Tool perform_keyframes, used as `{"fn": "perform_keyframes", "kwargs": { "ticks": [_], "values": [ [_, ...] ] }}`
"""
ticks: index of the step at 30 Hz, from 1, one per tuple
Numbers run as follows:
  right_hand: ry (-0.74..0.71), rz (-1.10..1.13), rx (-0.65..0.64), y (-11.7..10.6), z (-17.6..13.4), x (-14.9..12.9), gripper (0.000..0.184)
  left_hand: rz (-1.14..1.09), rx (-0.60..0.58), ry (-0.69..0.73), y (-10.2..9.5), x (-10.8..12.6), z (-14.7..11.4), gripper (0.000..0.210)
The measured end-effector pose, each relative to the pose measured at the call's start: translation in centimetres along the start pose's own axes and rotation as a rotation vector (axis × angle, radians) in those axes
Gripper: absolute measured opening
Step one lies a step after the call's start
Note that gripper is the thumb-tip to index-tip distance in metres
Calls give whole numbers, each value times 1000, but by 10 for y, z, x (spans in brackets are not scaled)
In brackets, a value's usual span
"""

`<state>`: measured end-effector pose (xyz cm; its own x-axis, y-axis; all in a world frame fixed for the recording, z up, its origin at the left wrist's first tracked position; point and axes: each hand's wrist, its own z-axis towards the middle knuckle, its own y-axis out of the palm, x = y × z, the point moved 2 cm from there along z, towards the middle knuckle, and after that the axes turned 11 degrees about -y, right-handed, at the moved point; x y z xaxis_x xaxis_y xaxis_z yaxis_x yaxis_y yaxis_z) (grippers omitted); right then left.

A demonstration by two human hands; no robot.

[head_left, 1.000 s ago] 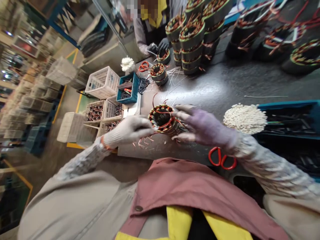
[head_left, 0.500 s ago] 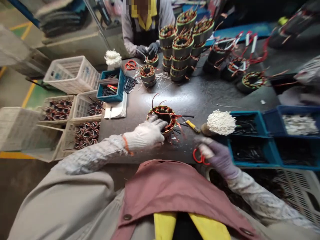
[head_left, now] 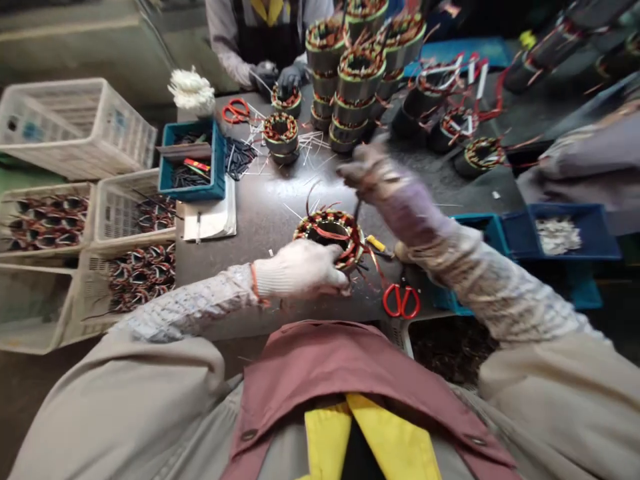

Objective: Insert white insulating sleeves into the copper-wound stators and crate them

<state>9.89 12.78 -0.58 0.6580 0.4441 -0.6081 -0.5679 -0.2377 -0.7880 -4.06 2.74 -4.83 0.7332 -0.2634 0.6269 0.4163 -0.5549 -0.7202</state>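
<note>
Wound stator [head_left: 340, 219] at frame centre, axis upright. Left hand [head_left: 307, 267] nearer, fingers half-curled, holding its lower rim. Right hand [head_left: 393, 190] toward upper right, fingers bent; whether pinching dark strand [head_left: 357, 208], cannot tell.

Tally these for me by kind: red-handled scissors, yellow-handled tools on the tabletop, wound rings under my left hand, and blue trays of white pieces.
Red-handled scissors: 2
Yellow-handled tool: 1
Wound ring under your left hand: 1
Blue tray of white pieces: 1
Total: 5
</note>
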Motion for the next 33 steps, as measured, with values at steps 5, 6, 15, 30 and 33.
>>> {"fn": "perform_keyframes", "kwargs": {
  "ticks": [5,6,15,30,33],
  "values": [
    [165,54,230,-51,-68,37,40,-514,263,77,-25,-73,-19,36],
    [148,-27,180,-49,-79,40,34,-535,313,13,-23,-91,-12,38],
    [65,-691,-363,-2,-63,0,33,-45,210,-363,66,-182,119,31],
    [-347,-495,-232,-9,-69,25,29,-6,512,-57,17,-57,26,68],
    [-451,-501,-377,-14,-81,26,30,327,317,-8,8,-19,43,44]
  ]
}}
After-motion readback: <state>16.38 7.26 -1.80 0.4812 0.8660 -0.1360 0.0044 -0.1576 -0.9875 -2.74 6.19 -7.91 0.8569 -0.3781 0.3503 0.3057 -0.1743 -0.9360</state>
